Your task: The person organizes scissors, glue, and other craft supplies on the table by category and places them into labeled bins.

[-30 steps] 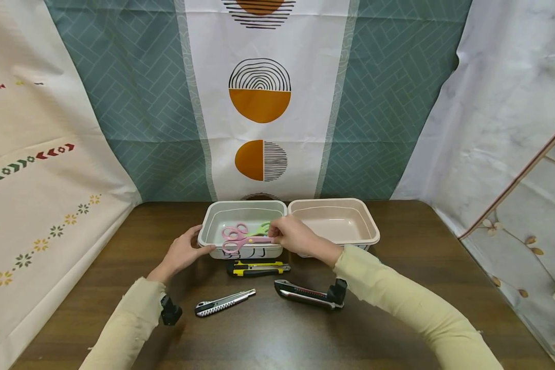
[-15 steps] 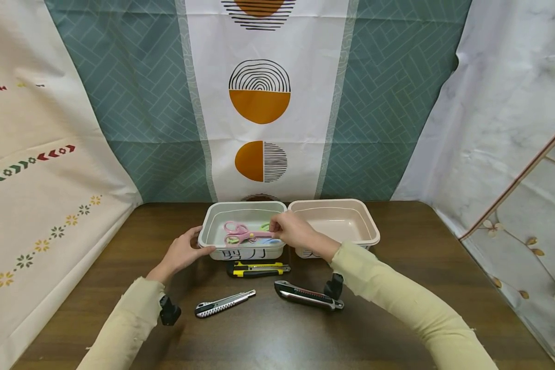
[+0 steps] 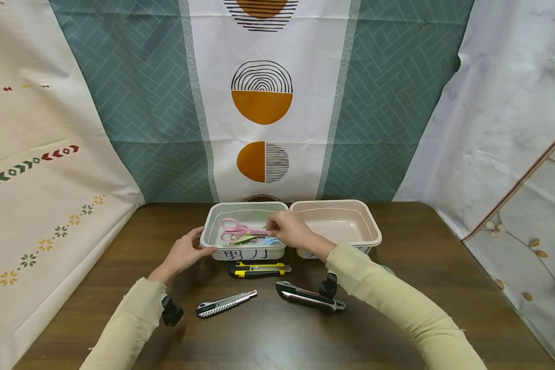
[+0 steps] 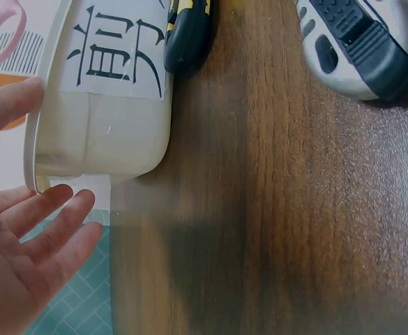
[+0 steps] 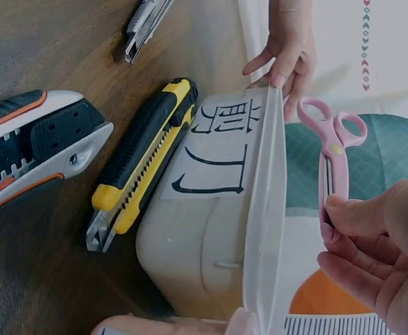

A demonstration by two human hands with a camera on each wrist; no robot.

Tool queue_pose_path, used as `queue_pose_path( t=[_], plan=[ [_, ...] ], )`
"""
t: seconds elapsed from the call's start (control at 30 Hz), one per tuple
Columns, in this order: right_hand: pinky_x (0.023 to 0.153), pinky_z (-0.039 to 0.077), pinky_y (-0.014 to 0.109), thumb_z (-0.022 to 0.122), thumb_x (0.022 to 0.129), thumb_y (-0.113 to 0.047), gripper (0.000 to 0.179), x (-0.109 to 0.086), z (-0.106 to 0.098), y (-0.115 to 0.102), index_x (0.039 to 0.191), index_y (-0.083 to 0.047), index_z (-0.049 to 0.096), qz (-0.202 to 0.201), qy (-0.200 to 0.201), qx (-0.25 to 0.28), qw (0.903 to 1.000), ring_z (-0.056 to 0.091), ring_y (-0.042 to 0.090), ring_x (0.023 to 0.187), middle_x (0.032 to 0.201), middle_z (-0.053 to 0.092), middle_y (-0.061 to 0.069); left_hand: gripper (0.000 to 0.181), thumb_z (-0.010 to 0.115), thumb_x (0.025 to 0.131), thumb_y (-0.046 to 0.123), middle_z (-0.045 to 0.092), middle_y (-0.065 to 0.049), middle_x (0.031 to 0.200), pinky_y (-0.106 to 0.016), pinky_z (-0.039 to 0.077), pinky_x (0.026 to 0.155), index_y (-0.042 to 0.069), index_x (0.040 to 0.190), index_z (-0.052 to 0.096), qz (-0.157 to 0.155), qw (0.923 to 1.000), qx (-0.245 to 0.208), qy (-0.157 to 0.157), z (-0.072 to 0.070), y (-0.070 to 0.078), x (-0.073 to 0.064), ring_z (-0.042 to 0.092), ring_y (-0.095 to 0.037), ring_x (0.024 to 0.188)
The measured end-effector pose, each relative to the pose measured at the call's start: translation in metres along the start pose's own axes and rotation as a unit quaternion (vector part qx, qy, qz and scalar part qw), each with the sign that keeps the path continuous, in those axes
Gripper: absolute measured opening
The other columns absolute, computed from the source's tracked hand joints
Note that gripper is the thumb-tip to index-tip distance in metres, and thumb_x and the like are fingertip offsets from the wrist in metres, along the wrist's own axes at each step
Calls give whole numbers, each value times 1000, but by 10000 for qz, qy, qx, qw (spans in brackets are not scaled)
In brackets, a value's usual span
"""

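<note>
My right hand (image 3: 289, 228) pinches pink scissors (image 3: 231, 231) by the blade end, between thumb and fingers, with the handle loops pointing left over the pale green bin (image 3: 222, 206). In the right wrist view the scissors (image 5: 335, 164) appear beyond the bin's rim, blades together. My left hand (image 3: 182, 252) holds the bin's near left corner, thumb (image 4: 22, 101) on the rim and fingers along the outer end wall. Inside the bin lie green scissors (image 3: 242, 239) and a light blue item (image 3: 271, 240), partly hidden. Black characters mark the label (image 5: 214, 150) on its front.
A beige bin (image 3: 374, 231) stands directly right of the green one. Before them on the brown table (image 3: 240, 341) lie a yellow and black utility knife (image 3: 259, 270), a silver and black one (image 3: 226, 303) and a larger black and silver one (image 3: 305, 296). A patterned cloth (image 3: 263, 169) hangs behind.
The pink scissors have swung back from over the front rim, so the label shows more fully and their handles lie over the bin's inside. My left hand stays at the corner.
</note>
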State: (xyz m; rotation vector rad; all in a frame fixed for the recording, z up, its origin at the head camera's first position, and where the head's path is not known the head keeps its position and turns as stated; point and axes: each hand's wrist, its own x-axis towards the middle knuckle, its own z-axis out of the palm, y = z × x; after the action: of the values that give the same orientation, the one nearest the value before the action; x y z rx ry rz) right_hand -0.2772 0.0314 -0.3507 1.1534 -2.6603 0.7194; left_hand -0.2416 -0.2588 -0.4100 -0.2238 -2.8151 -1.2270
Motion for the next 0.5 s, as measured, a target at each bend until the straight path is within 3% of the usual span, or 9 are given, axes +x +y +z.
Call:
queue_pose_path(
  t=[0.27,0.5],
  plan=[
    [65,47,25,69,78,-4,3,4,6,2,79,-5,66,116,68,-19,9999,60,12,69,75,65,3,78,70,79,33,50,-26,123,-45,45,84,-8,133,33,-55,10000,-3,-1,1,1,0,56,-35,105],
    [69,48,27,66,81,-5,3,11,12,11,83,-5,68,312,-114,-164,9993,61,14,74,79,67,3,77,70,79,32,50,-26,123,-45,45,84,-8,133,33,-37,10000,-45,31,1,1,-1,55,-36,105]
  ],
)
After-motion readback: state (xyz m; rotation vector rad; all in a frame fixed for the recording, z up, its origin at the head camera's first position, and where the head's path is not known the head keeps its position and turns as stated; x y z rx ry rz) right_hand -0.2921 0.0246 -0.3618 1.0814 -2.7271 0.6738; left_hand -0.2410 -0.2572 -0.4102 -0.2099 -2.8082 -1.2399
